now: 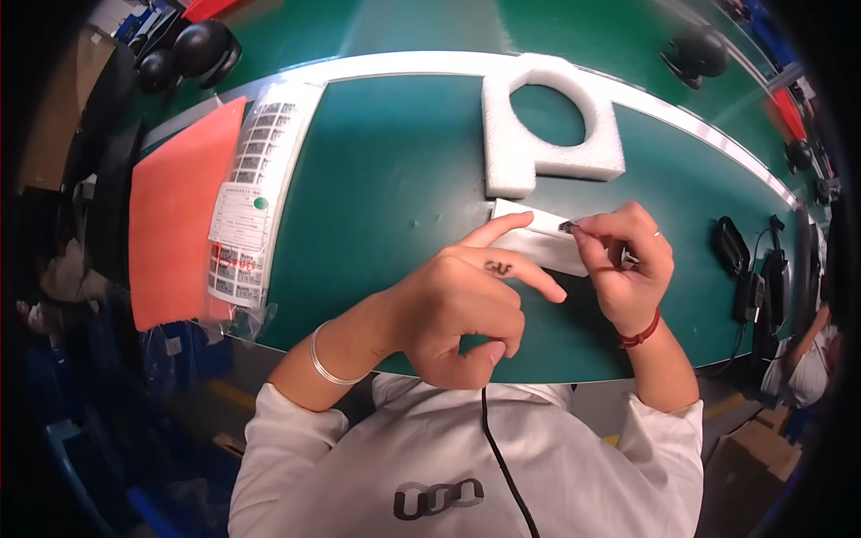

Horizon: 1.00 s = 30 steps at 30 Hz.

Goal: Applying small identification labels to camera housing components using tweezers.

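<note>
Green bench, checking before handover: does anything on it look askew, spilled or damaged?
Nothing spilled or damaged stands out. The foam block and the white piece by the right hand look intact where visible; the label sheets merely overlap the orange sheet.

The left forearm point(363, 345) slants up toward the right, while the right forearm point(662, 372) stands steeper and tips leftward. The left hand point(462, 305) lies with its back upward, two fingers point(529, 276) stretched out and spread apart, other digits curled into a loop on the near side — the right hand point(632, 264) faces it, thumb and fingertips brought close together in a pinch
</note>
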Motion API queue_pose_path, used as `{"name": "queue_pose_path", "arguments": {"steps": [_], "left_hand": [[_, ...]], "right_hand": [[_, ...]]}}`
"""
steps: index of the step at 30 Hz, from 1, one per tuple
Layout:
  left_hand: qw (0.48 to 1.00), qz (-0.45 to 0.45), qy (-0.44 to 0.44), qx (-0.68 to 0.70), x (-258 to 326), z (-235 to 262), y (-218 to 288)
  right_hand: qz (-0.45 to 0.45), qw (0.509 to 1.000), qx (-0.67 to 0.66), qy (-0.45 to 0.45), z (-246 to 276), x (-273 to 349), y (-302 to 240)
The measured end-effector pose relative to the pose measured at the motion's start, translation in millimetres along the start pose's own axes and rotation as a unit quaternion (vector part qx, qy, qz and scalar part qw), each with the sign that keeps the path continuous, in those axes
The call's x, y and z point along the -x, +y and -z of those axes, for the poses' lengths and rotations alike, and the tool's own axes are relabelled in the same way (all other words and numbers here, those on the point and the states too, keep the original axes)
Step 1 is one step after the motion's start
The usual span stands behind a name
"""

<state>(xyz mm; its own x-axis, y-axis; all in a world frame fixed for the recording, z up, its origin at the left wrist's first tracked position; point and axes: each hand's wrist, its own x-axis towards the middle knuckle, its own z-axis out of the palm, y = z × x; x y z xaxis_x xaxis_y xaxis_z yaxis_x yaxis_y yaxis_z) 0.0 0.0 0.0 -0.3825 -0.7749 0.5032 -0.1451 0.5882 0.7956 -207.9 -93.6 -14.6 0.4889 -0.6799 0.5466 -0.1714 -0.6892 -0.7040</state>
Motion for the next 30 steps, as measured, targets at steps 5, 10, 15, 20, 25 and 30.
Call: {"name": "queue_pose_path", "arguments": {"steps": [5, 10, 15, 20, 25, 30], "left_hand": [[0.999, -0.031, 0.028, -0.022, 1.7, 3.2, 2.8], [0.998, -0.040, 0.051, -0.006, 2.1, 3.6, 2.7], [0.996, -0.033, 0.075, 0.019, 4.7, 2.5, 0.9], [0.996, -0.032, 0.077, 0.042, 5.3, 1.4, -2.0], [0.996, -0.035, 0.067, 0.036, 6.3, 1.5, -4.4], [0.998, -0.048, 0.045, 0.009, 3.7, -1.2, -6.1]], "right_hand": [[-0.055, 0.998, -0.023, 0.002, -5.3, 3.0, -3.9], [-0.086, 0.993, -0.077, 0.002, -6.7, 7.1, -3.3], [-0.045, 0.995, -0.089, 0.017, -12.6, 8.9, 5.3], [-0.043, 0.998, -0.037, 0.020, -8.9, 13.0, 8.1], [-0.043, 0.998, -0.041, 0.035, -10.0, 13.0, 7.4], [0.056, 0.998, -0.025, 0.021, -1.9, 15.7, 9.4]]}}
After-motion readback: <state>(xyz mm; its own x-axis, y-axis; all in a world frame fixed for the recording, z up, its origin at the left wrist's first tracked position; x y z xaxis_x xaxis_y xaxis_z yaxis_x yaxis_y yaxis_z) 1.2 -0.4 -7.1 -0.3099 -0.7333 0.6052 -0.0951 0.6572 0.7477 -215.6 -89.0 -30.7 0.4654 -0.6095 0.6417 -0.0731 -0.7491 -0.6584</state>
